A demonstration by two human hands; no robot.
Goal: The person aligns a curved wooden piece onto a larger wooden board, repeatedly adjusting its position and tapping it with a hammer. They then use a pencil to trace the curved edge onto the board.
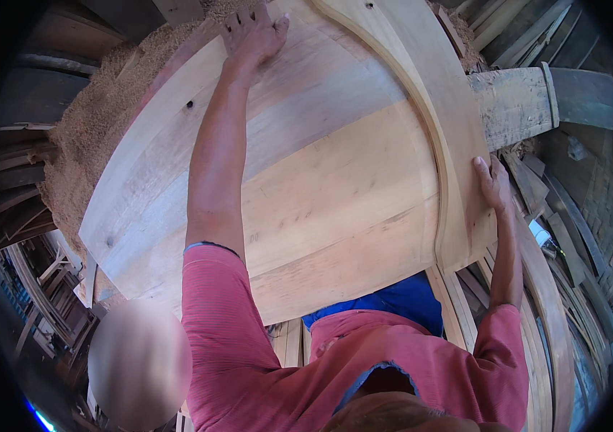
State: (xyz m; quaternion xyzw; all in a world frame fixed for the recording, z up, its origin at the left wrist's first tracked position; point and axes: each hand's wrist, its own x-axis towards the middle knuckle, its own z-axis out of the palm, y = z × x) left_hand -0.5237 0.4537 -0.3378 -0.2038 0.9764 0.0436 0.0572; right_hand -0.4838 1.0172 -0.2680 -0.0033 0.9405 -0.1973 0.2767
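Observation:
A broad wooden panel (pixel 335 194) made of joined pale boards lies in front of my body. Along its right side runs a board with a wavy raised edge (pixel 425 108). My left arm stretches across the panel, and my left hand (pixel 256 36) is at its far left edge, fingers spread and bent over the rim. At the right edge my right hand (pixel 493 183) grips the wood, with its fingers on the top face and the rest partly hidden. Small dark knots (pixel 190 104) mark the surface.
Sawdust (pixel 94 137) is heaped beyond the panel's left side. A worn plank (pixel 515 104) juts out at the right. Long timber strips (pixel 547 324) lie by my right side, and stacked boards (pixel 18 173) stand at the left. A blurred round patch (pixel 139 363) hides something at lower left.

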